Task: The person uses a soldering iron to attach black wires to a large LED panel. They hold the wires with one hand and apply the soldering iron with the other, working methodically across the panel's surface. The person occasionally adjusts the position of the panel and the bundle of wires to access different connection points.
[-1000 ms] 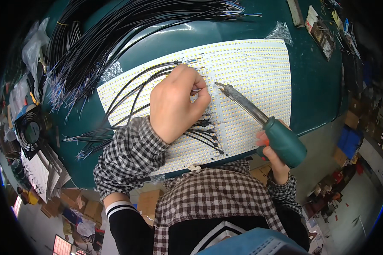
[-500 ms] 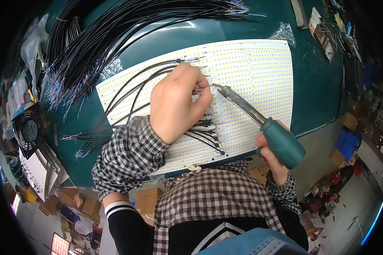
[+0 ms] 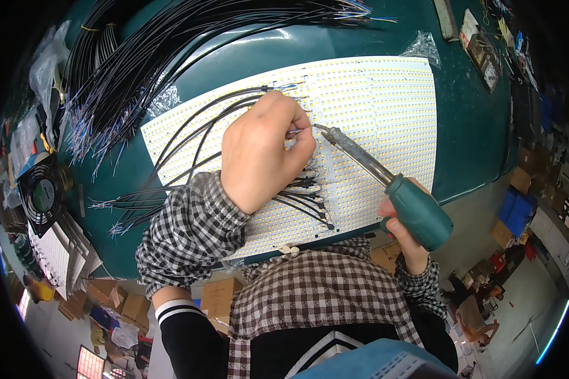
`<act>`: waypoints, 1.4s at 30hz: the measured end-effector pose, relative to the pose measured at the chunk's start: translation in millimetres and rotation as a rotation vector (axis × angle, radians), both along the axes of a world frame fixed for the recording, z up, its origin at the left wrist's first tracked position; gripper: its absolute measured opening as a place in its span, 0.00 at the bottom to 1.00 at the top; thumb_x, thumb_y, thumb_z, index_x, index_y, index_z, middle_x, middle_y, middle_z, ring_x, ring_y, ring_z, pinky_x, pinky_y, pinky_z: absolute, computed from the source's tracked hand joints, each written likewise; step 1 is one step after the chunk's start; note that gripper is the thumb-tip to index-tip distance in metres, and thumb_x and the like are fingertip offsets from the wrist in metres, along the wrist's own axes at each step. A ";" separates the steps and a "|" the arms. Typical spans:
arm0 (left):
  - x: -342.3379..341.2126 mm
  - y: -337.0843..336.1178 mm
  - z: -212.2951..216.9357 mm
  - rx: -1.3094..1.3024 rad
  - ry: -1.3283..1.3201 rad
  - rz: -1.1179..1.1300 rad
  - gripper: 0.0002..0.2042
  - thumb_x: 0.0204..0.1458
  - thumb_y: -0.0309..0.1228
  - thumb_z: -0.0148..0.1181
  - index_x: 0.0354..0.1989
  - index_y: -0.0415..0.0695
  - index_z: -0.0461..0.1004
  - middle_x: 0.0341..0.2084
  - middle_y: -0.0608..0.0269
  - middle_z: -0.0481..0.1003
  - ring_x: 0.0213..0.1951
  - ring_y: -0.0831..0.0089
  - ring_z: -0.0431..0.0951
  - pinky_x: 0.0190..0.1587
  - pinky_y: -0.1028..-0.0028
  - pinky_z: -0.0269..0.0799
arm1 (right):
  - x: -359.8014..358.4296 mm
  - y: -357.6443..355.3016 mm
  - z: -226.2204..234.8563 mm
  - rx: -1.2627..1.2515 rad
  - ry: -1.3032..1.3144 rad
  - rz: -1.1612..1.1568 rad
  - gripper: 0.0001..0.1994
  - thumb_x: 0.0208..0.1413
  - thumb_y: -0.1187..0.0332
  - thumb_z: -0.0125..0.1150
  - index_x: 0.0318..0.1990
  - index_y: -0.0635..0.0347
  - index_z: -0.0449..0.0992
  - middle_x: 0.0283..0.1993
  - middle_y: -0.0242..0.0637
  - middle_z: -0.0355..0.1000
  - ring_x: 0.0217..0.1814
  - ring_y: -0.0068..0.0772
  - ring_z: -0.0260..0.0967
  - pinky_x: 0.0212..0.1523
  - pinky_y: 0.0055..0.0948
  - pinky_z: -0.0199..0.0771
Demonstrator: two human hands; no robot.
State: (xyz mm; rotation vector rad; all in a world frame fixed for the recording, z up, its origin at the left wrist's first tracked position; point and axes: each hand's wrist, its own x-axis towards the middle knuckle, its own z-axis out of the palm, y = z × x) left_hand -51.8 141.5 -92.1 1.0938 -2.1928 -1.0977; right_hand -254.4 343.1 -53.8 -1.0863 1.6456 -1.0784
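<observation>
Head camera shows the left hand (image 3: 264, 148) pinching a wire (image 3: 294, 131), the right hand (image 3: 408, 241) clasping a soldering iron (image 3: 403, 194).

Looked like a workshop or small factory, judging by the soldering iron (image 3: 420, 211) held over a white light board (image 3: 398, 126) and the thick bundle of black wires (image 3: 117, 88) on a green bench (image 3: 468, 126). Had cardboard boxes (image 3: 220, 297) and a blue box (image 3: 517, 208) on the grey floor (image 3: 531, 297) around, a black fan (image 3: 42, 196) at the bench's left, and another person (image 3: 471, 319) farther off.
</observation>
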 end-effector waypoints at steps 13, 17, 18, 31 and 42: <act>1.4 0.7 0.9 -0.004 0.012 -0.006 0.07 0.43 0.23 0.64 0.28 0.43 0.72 0.25 0.60 0.73 0.25 0.62 0.75 0.26 0.66 0.70 | 3.8 8.6 -3.6 -0.008 -0.129 -0.109 0.33 0.47 0.76 0.74 0.61 0.74 0.66 0.40 0.43 0.78 0.42 0.30 0.77 0.45 0.31 0.79; 7.6 6.0 13.2 -0.280 0.042 -0.018 0.08 0.46 0.24 0.66 0.33 0.42 0.73 0.28 0.59 0.73 0.26 0.60 0.76 0.28 0.66 0.70 | 0.8 10.2 -4.6 -0.003 -0.138 -0.134 0.31 0.50 0.71 0.72 0.60 0.74 0.67 0.41 0.43 0.78 0.40 0.30 0.77 0.44 0.30 0.80; 9.8 7.9 19.7 -0.324 0.040 -0.022 0.08 0.47 0.23 0.66 0.34 0.41 0.74 0.29 0.58 0.74 0.27 0.60 0.76 0.29 0.66 0.71 | -1.6 5.9 -2.0 0.001 -0.142 -0.126 0.30 0.51 0.69 0.72 0.59 0.74 0.68 0.41 0.43 0.78 0.40 0.30 0.77 0.43 0.30 0.80; 22.4 29.4 37.5 0.072 -0.181 -0.088 0.05 0.51 0.23 0.65 0.35 0.38 0.76 0.29 0.54 0.76 0.31 0.63 0.79 0.34 0.72 0.73 | 2.9 7.4 7.6 -0.038 -0.098 -0.205 0.20 0.58 0.59 0.62 0.43 0.73 0.74 0.39 0.49 0.75 0.34 0.39 0.76 0.38 0.36 0.78; 22.0 35.8 37.9 -0.391 -0.297 -0.176 0.10 0.43 0.18 0.63 0.35 0.41 0.78 0.30 0.60 0.75 0.28 0.64 0.77 0.30 0.71 0.72 | 2.3 11.2 7.4 -0.051 -0.118 -0.211 0.19 0.59 0.59 0.61 0.43 0.73 0.75 0.37 0.47 0.74 0.38 0.40 0.75 0.40 0.35 0.78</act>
